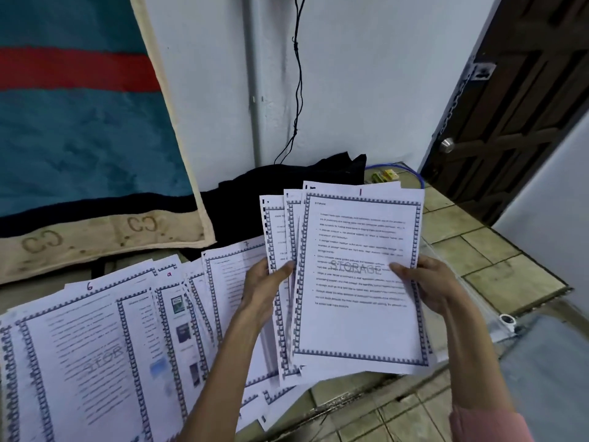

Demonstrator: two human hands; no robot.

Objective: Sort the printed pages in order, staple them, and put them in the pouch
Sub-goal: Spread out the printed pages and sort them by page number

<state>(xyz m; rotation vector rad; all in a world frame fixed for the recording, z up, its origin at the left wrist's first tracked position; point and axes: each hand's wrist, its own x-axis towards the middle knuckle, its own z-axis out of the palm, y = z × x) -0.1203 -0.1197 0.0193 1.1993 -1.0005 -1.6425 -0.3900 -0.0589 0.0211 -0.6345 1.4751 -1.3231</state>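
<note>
Both hands, left (266, 290) and right (428, 287), grip the fanned pages (357, 282) between them.

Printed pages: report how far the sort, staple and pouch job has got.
Done: a few bordered white printed pages are gathered into a fanned stack, the sheet hand-numbered 1 on top. In hand: the left hand and right hand grip that stack at its sides. Left: loose pages, including those marked 6 and 9, lie spread on the floor. No staple or stapler shows, and the clear plastic pouch lies beside the stack, unused.
</note>
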